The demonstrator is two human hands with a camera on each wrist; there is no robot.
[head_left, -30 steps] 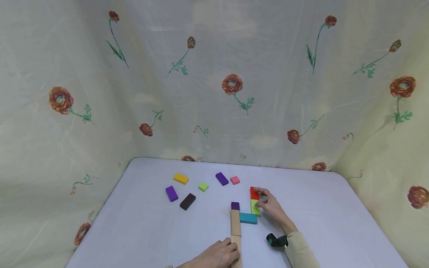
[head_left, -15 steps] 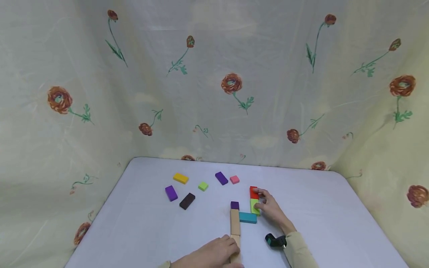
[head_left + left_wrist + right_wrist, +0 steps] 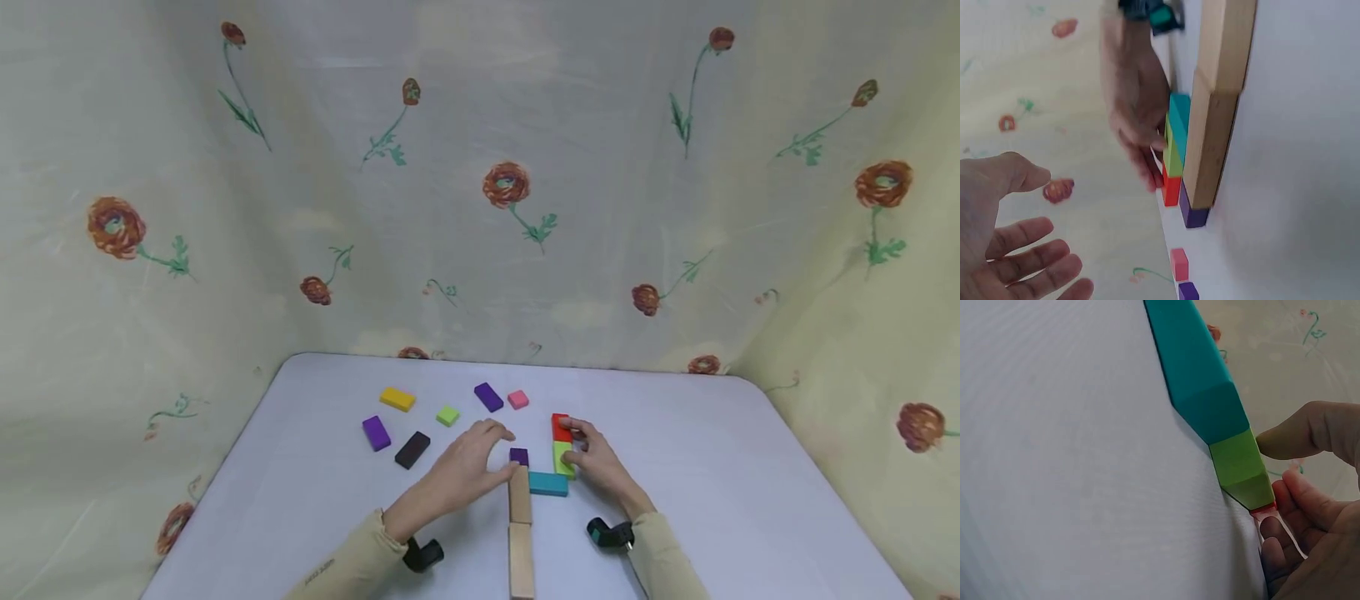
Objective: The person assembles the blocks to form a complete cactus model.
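Note:
My left hand point(image 3: 467, 468) is raised over the table, thumb and fingers spread, beside a small purple block point(image 3: 519, 457). In the left wrist view its palm and fingers hold nothing. The purple block sits at the far end of a row of two wooden blocks point(image 3: 521, 558). A teal block point(image 3: 548, 484) extends right from the row. At its right end a lime green block point(image 3: 562, 458) and a red block point(image 3: 560, 427) run away from me. My right hand point(image 3: 603, 467) rests against these two, thumb at the green block and fingers at the red, partly covering it.
Behind and left on the white table point(image 3: 720, 467) lie loose blocks: yellow point(image 3: 397, 399), purple point(image 3: 377, 433), black point(image 3: 412, 450), lime green point(image 3: 447, 415), dark purple point(image 3: 488, 397) and pink point(image 3: 518, 399). A flowered curtain point(image 3: 592, 250) surrounds the table.
My left hand has let go of the near wooden block and moved up and forward, to the left of the purple block. My right hand stays at the red and green blocks.

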